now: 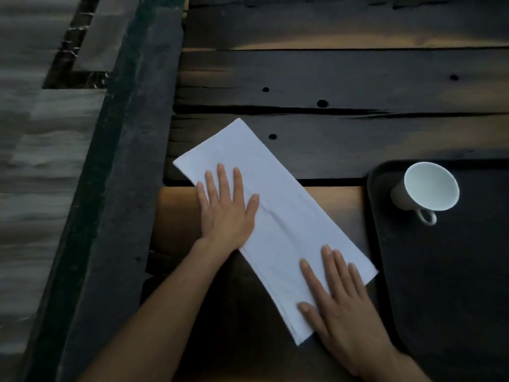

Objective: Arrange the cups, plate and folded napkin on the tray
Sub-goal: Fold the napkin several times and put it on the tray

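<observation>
A white napkin (275,213), folded into a long strip, lies diagonally on the dark wooden table (330,78). My left hand (227,210) rests flat on its upper left part, fingers spread. My right hand (340,296) lies flat on its lower right end. A black tray (440,271) sits at the right, its left rim almost touching the napkin's corner. One white cup (428,188) stands on the tray's far left corner, its handle toward me. No plate or second cup is in view.
The table's left edge runs diagonally beside a dark beam (115,188); pale flooring (33,161) lies beyond it. Gaps and small holes mark the planks at the back.
</observation>
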A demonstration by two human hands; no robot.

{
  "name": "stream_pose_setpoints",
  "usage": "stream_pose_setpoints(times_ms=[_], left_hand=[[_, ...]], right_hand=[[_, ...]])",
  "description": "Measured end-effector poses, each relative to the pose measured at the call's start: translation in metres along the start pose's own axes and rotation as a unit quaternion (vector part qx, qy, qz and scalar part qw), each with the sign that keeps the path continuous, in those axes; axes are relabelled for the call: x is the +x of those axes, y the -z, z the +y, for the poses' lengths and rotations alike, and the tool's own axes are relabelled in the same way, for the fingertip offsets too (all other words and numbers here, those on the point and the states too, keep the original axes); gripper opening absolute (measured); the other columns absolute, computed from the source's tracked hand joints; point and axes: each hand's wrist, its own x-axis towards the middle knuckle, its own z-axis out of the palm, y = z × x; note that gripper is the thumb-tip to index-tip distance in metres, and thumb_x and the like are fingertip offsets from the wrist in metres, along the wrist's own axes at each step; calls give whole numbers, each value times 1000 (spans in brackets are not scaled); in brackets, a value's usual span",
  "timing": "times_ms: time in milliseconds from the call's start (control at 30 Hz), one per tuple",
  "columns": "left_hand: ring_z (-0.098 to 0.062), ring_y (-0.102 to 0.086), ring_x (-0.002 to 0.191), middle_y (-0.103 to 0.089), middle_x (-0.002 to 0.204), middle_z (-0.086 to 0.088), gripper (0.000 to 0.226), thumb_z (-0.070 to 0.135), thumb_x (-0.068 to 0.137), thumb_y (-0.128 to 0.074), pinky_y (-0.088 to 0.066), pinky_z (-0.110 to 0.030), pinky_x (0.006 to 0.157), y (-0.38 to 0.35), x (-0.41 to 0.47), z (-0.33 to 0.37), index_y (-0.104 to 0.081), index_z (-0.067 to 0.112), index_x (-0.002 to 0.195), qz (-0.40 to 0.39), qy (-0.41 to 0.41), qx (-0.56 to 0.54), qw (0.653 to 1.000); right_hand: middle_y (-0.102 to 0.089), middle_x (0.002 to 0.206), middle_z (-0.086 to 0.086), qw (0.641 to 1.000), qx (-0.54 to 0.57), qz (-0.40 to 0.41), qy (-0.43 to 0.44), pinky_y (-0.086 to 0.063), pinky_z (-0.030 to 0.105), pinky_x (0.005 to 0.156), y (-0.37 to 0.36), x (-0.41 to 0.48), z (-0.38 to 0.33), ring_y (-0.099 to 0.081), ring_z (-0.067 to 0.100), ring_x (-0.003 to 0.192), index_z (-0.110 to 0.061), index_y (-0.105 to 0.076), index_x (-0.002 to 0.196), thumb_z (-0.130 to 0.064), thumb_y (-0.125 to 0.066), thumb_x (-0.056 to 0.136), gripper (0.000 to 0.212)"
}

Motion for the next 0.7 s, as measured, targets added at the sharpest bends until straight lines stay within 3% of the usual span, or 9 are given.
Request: stream_pose_setpoints(times_ms=[167, 233, 333, 467, 600, 700], left_hand=[[-32, 20, 154, 21, 169, -7, 74, 65, 99, -1, 11, -53, 123, 18, 47, -7, 12, 25, 160, -25, -157, 44, 986], [-31, 20, 154, 19, 169, -6, 72, 63, 100, -2, 11, -51, 124, 23, 58, -9, 11, 26, 161, -25, -215, 55, 975], [-29, 18, 155, 15, 170, -6, 74, 65, 98, 3, 8, -50, 125, 27, 72, -11, 8, 27, 161, -14, -273, 67, 960], [-27, 15, 156, 12, 170, -5, 78, 71, 96, 4, 3, -51, 125, 22, 80, -12, 6, 29, 161, 11, -296, 59, 953], [-25, 14, 156, 10, 171, -5, 78, 71, 97, 1, 2, -51, 125, 22, 79, -13, 3, 29, 162, 17, -291, 42, 956], [-25, 8, 157, 4, 171, -7, 84, 75, 95, -4, 2, -53, 125, 24, 66, -13, -6, 26, 162, 32, -249, 0, 968]], right_hand=[[-50, 145, 31, 995, 28, 52, -84, -35, 56, 105, -20, -14, -73, -51, 53, 131, -18, -61, 139, -57, -25, 100, 66], [-52, 142, 31, 994, 31, 34, -99, -35, 56, 106, -25, -15, -100, -51, 52, 133, -20, -63, 138, -60, -26, 98, 68], [-53, 141, 29, 991, 54, 6, -121, -23, 53, 114, -25, -5, -127, -41, 47, 135, -23, -51, 142, -67, -22, 96, 70], [-53, 141, 27, 988, 56, 9, -146, -19, 52, 115, -28, 5, -139, -41, 45, 133, -25, -50, 141, -73, -22, 92, 74], [-60, 134, 27, 986, 56, 29, -157, -30, 53, 111, -27, 5, -139, -46, 45, 132, -26, -52, 137, -76, -19, 90, 76], [-61, 134, 26, 983, 97, 60, -141, -30, 51, 111, -21, 7, -134, -50, 42, 132, -28, -54, 134, -75, -20, 91, 73]])
